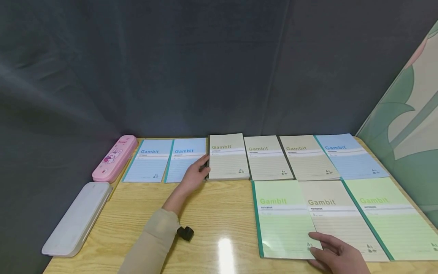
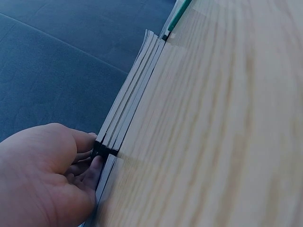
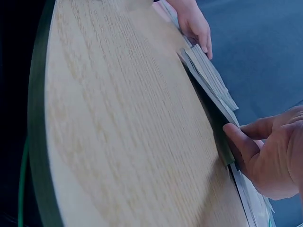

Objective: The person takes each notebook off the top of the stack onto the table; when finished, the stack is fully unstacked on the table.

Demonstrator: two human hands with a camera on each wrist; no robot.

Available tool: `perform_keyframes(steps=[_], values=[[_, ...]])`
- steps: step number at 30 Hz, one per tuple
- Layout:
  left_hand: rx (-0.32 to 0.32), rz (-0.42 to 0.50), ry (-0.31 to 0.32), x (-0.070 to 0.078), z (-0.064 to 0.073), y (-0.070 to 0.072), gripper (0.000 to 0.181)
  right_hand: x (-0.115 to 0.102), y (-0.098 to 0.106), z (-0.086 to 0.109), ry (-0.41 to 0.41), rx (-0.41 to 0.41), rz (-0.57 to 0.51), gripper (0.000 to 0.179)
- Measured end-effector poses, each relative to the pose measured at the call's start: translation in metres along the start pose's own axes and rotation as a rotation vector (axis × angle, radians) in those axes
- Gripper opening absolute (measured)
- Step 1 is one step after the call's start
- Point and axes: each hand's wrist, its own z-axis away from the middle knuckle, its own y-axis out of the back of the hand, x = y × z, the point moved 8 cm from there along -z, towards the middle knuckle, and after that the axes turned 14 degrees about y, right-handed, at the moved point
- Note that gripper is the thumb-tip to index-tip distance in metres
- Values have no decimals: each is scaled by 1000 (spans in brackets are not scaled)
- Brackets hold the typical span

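Note:
In the head view my left hand (image 1: 191, 177) touches the dark spine of a beige notebook stack (image 1: 227, 163) in the back row. Its forefinger and thumb are spread along that spine; the left wrist view shows several notebooks (image 2: 130, 94) layered there. My right hand (image 1: 342, 257) pinches the lower right edge of a green notebook (image 1: 280, 228) with a teal spine. This notebook overlaps the left side of a beige notebook (image 1: 335, 224), hiding its spine. A dark gap shows under the held notebook (image 3: 208, 87) in the right wrist view.
Two blue notebooks (image 1: 150, 161) lie left of the stack. To its right are two beige notebooks (image 1: 268, 163) and a blue one (image 1: 349, 160). Another green notebook (image 1: 390, 224) lies front right. A pink pencil case (image 1: 114, 160) and a white case (image 1: 76, 220) line the left edge.

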Motion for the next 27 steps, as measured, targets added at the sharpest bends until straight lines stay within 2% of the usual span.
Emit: perform_keyframes(steps=[7, 12, 19, 23, 27], values=[[4, 5, -2, 0, 1, 1, 54, -7, -2, 2, 29, -13, 118, 53], [0, 1, -1, 0, 1, 0, 54, -14, -3, 1, 98, -55, 229, 50], [6, -8, -2, 1, 1, 0, 54, -30, -3, -4, 253, -169, 617, 41], [8, -13, -3, 1, 1, 1, 54, -39, -4, -4, 296, -213, 712, 34], [12, -26, -3, 1, 0, 1, 54, -51, -2, -1, 304, -204, 777, 28]])
